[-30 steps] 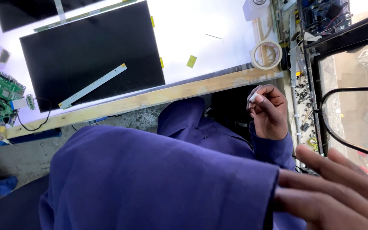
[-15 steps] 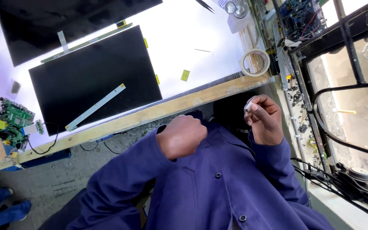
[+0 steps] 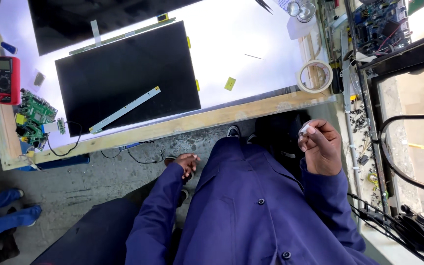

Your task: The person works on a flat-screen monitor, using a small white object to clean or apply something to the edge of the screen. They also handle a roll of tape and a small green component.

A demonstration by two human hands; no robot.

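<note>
Overhead view of a lit workbench (image 3: 251,110) edged in pale wood, seen from above a seated person in a blue work coat. Right hand (image 3: 321,147) raised in front of the chest, below the bench edge, fingers curled together and pinched on a small white piece (image 3: 304,129) held at the fingertips; kind of piece too small to tell. Left hand (image 3: 187,163) lowered beside the knee, well apart from the bench, fingers loosely bent and holding nothing visible. On the bench: a dark flat display panel (image 3: 128,78) lying face up, with a narrow pale strip (image 3: 123,110) resting diagonally across its lower half and small yellow tabs along its right edge; a second dark panel (image 3: 89,19) behind it; a loose yellow tab (image 3: 229,83) on the lit surface; a roll of tape (image 3: 314,76) near the right corner. At the left end, a green circuit board (image 3: 34,118) with trailing wires and a red multimeter (image 3: 7,79). Judged from the layout: panel laid out and strip placed but not visibly fastened, board not connected to the panel, neither hand at the bench, so work on the panel appears at an early or paused stage, with the white piece not yet applied anywhere.
</note>
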